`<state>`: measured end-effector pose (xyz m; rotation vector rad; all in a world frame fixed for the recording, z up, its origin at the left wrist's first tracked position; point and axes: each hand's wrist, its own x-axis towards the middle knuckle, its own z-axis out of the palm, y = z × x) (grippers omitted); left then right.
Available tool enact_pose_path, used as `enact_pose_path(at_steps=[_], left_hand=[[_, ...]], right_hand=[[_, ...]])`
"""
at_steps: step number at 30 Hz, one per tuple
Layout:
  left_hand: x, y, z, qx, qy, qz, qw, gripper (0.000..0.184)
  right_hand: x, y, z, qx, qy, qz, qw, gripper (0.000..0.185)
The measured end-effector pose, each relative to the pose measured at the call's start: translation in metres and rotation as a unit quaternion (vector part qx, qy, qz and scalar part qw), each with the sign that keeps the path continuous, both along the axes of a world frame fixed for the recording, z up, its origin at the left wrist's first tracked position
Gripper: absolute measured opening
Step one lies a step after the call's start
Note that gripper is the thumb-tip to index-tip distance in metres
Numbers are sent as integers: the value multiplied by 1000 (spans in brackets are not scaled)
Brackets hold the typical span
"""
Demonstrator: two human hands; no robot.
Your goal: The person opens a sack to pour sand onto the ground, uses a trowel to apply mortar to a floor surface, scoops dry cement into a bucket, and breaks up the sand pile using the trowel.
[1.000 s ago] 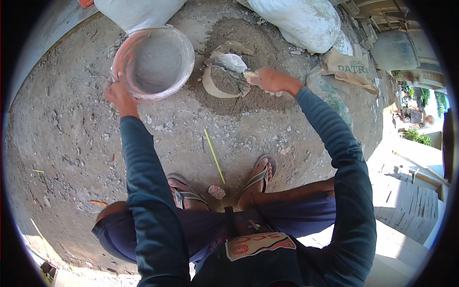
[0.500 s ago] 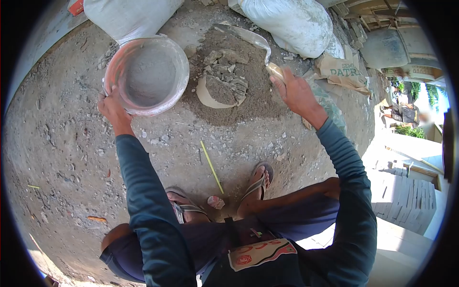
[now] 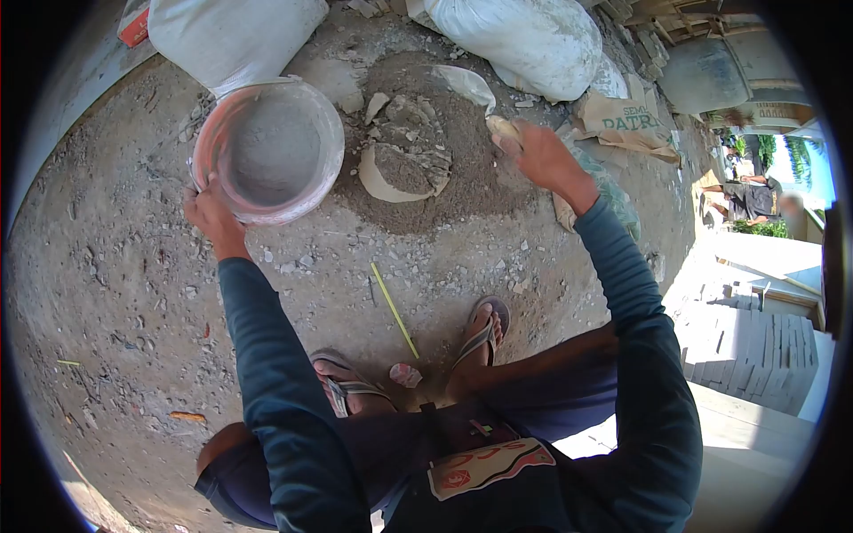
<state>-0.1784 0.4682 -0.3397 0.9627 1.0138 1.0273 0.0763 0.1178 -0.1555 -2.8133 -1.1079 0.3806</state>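
Note:
My left hand has its fingers closed on the near left rim of a round, reddish basin crusted with grey cement. Grey powder or mix lies in the bottom of it. In my right hand is a trowel, gripped by its wooden handle. Its metal blade points left at the far edge of a brown-grey mound of sand; part of the blade seems sunk in the mound. Between basin and trowel, a broken, pale-sided lump sits on the sand with crumbled chunks on top.
White sacks stand behind the mound, and another white sack touches the basin. A torn paper bag lies right of my hand. A yellow strip lies before my sandalled feet. Stacked grey slabs and a distant person are at right.
The trowel has shifted slightly and less of its blade shows at the far edge of the mound. A pale chunk now stands out at the lump's left. My left hand keeps hold of the basin.

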Motion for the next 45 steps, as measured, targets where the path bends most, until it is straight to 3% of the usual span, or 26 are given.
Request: enact_pose_path(at_steps=[1,3,4,6,10,12,15,19,21,24,25,27,28,30,33,37,39,40,42,45], left_hand=[[1,1,-1,-13,-6,2,1000,10],[5,2,1,-21,-15,1,1000,11],[5,2,3,-23,-18,0,1000,12],[3,0,2,-17,-26,1,1000,14],[1,6,-5,-9,-11,1,1000,14],[3,2,-3,-14,-27,-16,999,12],[2,2,-3,-18,-25,1,1000,12],[2,7,-10,-13,-8,-5,1000,15],[2,5,-7,-17,-8,1,1000,14],[6,11,-3,-25,-28,4,999,14],[5,10,-3,-11,-10,0,1000,13],[2,4,-3,2,8,-5,1000,13],[3,4,-1,1,22,-1,1000,13],[2,5,-4,-9,35,12,999,14],[2,2,-5,-19,-5,-17,1000,16],[3,-1,4,-29,10,6,1000,17],[5,3,4,-20,10,8,1000,17],[6,6,3,-13,16,10,1000,17],[0,-1,1,-13,33,-1,999,17],[3,-1,10,-14,30,6,999,16]], right_hand=[[-1,-1,-2,0,0,-4,1000,50],[-4,1,-10,30,-109,-12,994,47],[0,-7,-48,35,-112,-14,993,47],[17,-28,-144,-16,24,9,1000,43],[11,-22,-89,-51,114,-69,990,40],[16,-27,-40,-137,14,27,990,40],[-12,-19,28,-65,-65,72,993,39],[-19,-12,-10,34,-140,115,983,38],[-1,-13,-89,-70,-6,59,996,42],[17,16,-153,-28,17,-31,999,45],[18,22,-135,-28,22,-32,999,45],[20,31,-70,-70,236,-131,960,46],[22,21,-65,-69,233,-128,962,46],[15,-5,-55,47,30,58,997,46],[-22,-10,-9,42,-72,79,993,45],[-13,-13,-84,-76,-73,102,989,44],[6,-5,-142,4,-25,64,998,42],[21,15,-136,9,-29,69,997,42],[27,30,-107,-14,208,-56,977,40],[17,41,-40,-48,272,-155,949,41]])
